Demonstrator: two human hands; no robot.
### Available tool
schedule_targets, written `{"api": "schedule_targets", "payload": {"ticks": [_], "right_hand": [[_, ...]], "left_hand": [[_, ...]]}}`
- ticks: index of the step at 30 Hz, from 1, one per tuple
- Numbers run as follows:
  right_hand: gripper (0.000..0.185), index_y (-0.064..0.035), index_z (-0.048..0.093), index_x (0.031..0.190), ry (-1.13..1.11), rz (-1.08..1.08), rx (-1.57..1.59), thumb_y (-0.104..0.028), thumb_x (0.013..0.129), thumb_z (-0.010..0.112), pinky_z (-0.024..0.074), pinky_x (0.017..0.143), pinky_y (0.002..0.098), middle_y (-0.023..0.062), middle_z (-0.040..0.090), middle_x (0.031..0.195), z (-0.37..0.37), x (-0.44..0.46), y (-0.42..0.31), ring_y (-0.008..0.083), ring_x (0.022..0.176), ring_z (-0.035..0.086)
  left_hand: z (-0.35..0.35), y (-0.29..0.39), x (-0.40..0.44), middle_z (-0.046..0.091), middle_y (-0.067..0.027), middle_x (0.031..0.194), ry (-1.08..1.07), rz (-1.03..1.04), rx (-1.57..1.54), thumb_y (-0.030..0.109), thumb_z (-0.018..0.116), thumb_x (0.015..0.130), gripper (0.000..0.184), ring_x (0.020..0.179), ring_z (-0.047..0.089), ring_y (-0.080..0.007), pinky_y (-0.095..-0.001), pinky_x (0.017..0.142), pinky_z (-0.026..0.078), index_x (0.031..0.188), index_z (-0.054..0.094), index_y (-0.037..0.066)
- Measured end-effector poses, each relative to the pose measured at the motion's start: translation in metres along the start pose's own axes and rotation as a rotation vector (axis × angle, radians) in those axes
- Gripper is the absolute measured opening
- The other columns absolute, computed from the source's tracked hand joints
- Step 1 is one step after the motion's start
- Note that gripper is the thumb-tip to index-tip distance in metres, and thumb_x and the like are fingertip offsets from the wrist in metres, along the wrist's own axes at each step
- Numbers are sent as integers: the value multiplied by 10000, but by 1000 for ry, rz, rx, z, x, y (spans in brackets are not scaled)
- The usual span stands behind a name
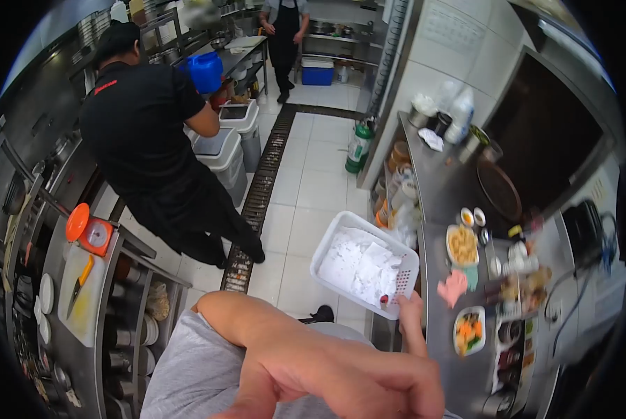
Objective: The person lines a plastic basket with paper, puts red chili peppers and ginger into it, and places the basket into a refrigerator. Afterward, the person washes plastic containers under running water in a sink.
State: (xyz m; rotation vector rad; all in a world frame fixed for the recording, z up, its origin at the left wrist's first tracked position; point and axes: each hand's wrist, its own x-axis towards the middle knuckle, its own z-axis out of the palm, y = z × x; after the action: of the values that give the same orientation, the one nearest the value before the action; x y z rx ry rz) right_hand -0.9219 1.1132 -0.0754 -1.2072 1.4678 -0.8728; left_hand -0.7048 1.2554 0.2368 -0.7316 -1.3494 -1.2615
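Observation:
My right hand (411, 311) grips the near right corner of a white plastic basket (408, 271) with small holes in its wall. Crumpled white paper (360, 260) fills much of the basket, and a small red thing (384, 299) lies at its near end. The basket is tilted beside the steel counter, over the tiled floor. Close to the camera, my left hand (355, 373) reaches across my grey shirt. Its thumb stands apart from the bent fingers, and nothing shows in it; the fingertips are partly hidden.
Food dishes (470, 330) and a pink cloth (453, 288) lie on the right counter (435, 241). A person in black (142, 133) stands at left near lidded bins (218, 150); another person (283, 35) is farther back. A knife (82, 279) lies on a cutting board (82, 325) at left. A floor drain (264, 178) runs ahead.

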Motion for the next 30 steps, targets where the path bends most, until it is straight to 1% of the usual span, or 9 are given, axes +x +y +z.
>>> {"api": "schedule_targets", "payload": {"ticks": [3,7,11,16,19,24,27,29,30], "right_hand": [[273,50,615,1052,-110,-53,20,-12,788,582,495,770,316,112,676,942,68,107,-53,193,822,640],[277,52,607,1067,-329,-112,66,-12,799,588,498,762,304,115,675,959,169,230,-141,185,817,636],[274,44,608,1078,-422,-159,46,-8,810,589,505,747,298,110,673,963,258,342,-189,168,835,630],[285,21,621,1095,-282,-122,-97,-17,814,595,497,760,295,93,674,967,272,446,-203,161,852,626],[270,38,624,1076,-167,-37,-9,-20,815,587,502,750,317,98,677,966,262,500,-211,173,843,634],[242,51,628,1036,44,37,-66,-6,807,574,507,739,324,113,681,936,281,620,-225,192,809,649],[238,57,630,1023,39,70,33,4,799,570,508,734,325,123,682,925,335,716,-258,198,800,653],[228,63,631,1016,-28,77,23,7,802,576,509,733,323,131,683,928,389,779,-304,201,801,651],[228,63,631,1016,-50,76,39,7,802,576,509,733,323,131,683,928,421,817,-319,201,801,651]], "left_hand": [[-77,23,26,489,-300,1121,157,40,82,771,497,772,852,1016,493,-348,-374,753,437,1086,632,-9],[-193,57,34,482,-329,1147,164,153,181,775,494,769,877,1022,487,-353,-381,770,427,1102,623,-26],[-312,121,31,469,-382,1176,147,21,371,800,433,775,959,1028,522,-446,-417,742,490,1125,609,-75],[-449,175,55,445,-440,1190,213,-25,249,792,366,810,1009,1058,517,-587,-545,734,532,1105,597,-145],[-565,184,63,405,-501,1189,-8,278,330,779,333,833,1042,1046,501,-628,-615,741,511,1040,594,-208],[-708,209,89,403,-528,1160,-43,207,355,804,294,824,1098,994,547,-604,-593,717,521,1016,576,-239],[-802,244,101,416,-480,1224,15,141,437,664,412,897,912,989,576,-566,-511,655,561,1019,586,-223],[-871,299,83,533,-281,1227,206,-72,411,740,227,881,876,987,605,-376,-499,831,491,1080,653,1],[-910,318,78,529,-288,1236,275,-120,568,723,182,896,879,973,615,-371,-500,815,501,1048,666,4]]}}
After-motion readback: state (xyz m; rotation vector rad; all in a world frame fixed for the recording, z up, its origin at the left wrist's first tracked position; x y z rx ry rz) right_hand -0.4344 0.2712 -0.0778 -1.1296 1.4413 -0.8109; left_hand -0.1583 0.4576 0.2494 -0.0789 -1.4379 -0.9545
